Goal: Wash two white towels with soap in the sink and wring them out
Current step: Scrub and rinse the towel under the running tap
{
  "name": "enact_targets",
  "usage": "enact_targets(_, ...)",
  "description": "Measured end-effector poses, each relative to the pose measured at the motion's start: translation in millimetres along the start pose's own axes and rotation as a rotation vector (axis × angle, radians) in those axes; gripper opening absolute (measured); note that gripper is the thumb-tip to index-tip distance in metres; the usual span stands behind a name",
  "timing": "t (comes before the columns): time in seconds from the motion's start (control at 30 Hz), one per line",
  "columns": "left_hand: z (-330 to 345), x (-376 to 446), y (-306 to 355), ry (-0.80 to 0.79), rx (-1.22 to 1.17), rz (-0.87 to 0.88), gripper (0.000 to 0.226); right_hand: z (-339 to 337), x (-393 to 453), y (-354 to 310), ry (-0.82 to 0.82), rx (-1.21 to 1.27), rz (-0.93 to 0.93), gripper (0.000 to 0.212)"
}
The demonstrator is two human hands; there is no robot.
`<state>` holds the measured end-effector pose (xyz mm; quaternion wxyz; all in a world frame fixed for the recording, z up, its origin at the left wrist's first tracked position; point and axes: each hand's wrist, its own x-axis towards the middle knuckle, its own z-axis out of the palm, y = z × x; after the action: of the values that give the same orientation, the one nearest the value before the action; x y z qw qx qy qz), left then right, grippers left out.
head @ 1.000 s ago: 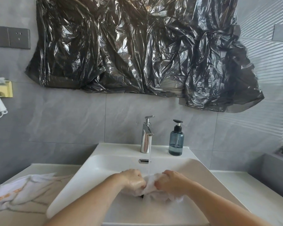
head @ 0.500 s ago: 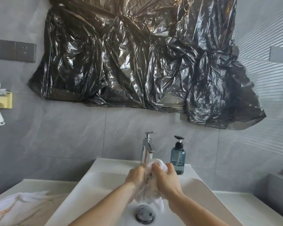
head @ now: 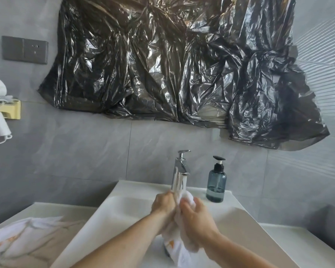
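Now two hands, left [head: 163,205] and right [head: 196,219], squeezing one towel [head: 179,242] over sink [head: 124,211]; second towel [head: 17,238] on counter.

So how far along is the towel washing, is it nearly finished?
Roughly halfway, at a guess. In hand: the left hand and right hand both grip one wet white towel under the running faucet, above the sink. Left: the second towel lies on the counter, apparently not started. Whether the soap bottle has been used can't be told.
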<state>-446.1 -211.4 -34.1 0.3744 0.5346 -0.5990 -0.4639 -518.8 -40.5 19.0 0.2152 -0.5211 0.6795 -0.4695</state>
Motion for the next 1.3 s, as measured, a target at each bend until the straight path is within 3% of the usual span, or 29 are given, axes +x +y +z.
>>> enact_targets(0.13, 6.8, -24.4, 4.0, -0.085, -0.089, 0.086, 0.058, -10.1, 19.4, 3.8, 0.079, 0.004, 0.039, 0.015)
enact_targets(0.27, -20.9, -53.3, 23.9, 0.075, -0.092, 0.023, 0.046, 7.7, -4.1, 1.7, -0.038, 0.048, -0.017, 0.014)
enact_targets(0.33, -26.2, -63.6, 30.0, 0.049, -0.093, 0.034, 0.041, 8.2, 1.5, 2.6, -0.059, 0.001, -0.041, 0.016)
enact_targets(0.47, -18.7, -94.5, 34.2, -0.066, 0.036, 0.127, 0.052, -8.1, 22.7, 14.9, -0.003, -0.077, 0.005, 0.007)
enact_targets(0.63, -45.6, -101.2, 40.2, 0.147, 0.324, 0.366, 0.046, -36.1, 21.0, 15.3, -0.010, -0.186, -0.095, 0.011)
enact_targets(0.73, -64.1, -107.2, 38.8, -0.053, 0.629, 0.434, 0.028, -59.4, 21.6, 12.7, -0.152, -0.416, -0.100, 0.019)
enact_targets(0.8, -70.8, -118.4, 34.4, -0.268, 0.860, 0.269, 0.010, -62.2, 14.7, 13.4, -0.353, -0.594, -0.043, 0.026)
enact_targets(0.87, -69.6, -125.6, 23.0, -0.383, 1.001, 0.156, 0.042, -55.8, 11.6, 23.3, -0.470, -0.741, -0.040, 0.050)
enact_targets(1.0, -61.8, -120.5, 1.9, -0.421, 1.158, 0.118, 0.094, -36.8, 7.5, 36.2, -0.558, -0.762, 0.015, 0.099)
enact_targets(1.07, -59.3, -125.2, 5.1, -0.422, 1.256, 0.132, 0.080, -29.5, 7.6, 38.3, -0.518, -0.764, 0.041, 0.096)
enact_targets(1.1, -57.7, -126.5, 8.2, -0.428, 1.270, 0.151, 0.064, -27.5, 7.0, 38.3, -0.486, -0.772, 0.019, 0.079)
enact_targets(1.17, -52.8, -121.7, 15.9, -0.386, 1.180, 0.162, 0.044, -24.7, 13.7, 43.1, -0.446, -0.708, -0.012, 0.040)
enact_targets(1.2, -52.6, -119.9, 22.1, -0.348, 1.040, 0.142, 0.045, -24.3, 18.7, 44.5, -0.399, -0.621, -0.007, 0.033)
enact_targets(1.23, -53.1, -116.7, 25.8, -0.317, 0.847, 0.127, 0.048, -24.6, 23.0, 43.0, -0.352, -0.459, 0.053, 0.029)
enact_targets(1.3, -52.0, -116.9, 37.2, -0.237, 0.445, 0.103, 0.033, -25.0, 30.6, 37.9, -0.227, -0.084, 0.108, 0.036)
